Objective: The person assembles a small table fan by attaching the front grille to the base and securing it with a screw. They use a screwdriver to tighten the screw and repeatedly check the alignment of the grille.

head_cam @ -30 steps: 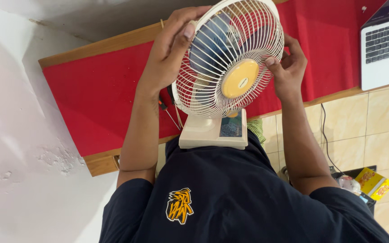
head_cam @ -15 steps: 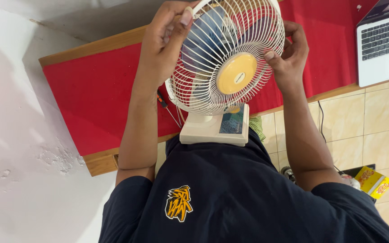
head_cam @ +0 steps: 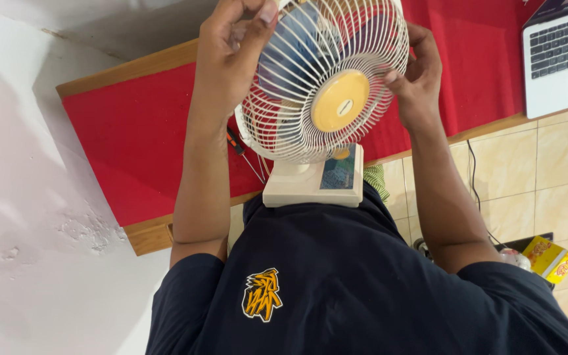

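A red-covered wooden table [head_cam: 133, 131] fills the upper field, set against a white wall; beige floor tiles [head_cam: 547, 171] lie to its right. At the table's near edge stands a cream desk fan [head_cam: 320, 85], its base [head_cam: 297, 189] against the dark shirt [head_cam: 336, 289] of the person, and its round wire guard [head_cam: 284, 125] tilts toward the camera around a yellow hub cap [head_cam: 340, 102]; blue blades show behind the wires.

The left hand [head_cam: 231, 59] is curled over the guard's upper left rim, thumb on the front wires — grasping it. The right hand [head_cam: 415, 82] pinches the opposite rim, fingertips on the wires. The guard thus lies between the two hands, each about equally near, its face turned toward the person.

A silver laptop [head_cam: 560, 59] sits at the table's right end. Left of the fan base lies what appears to be a screwdriver [head_cam: 241, 152] — partly hidden. A rectangular label in blue and green [head_cam: 340, 174] covers the base's right half. A yellow packet [head_cam: 552, 258] lies on the floor at lower right.
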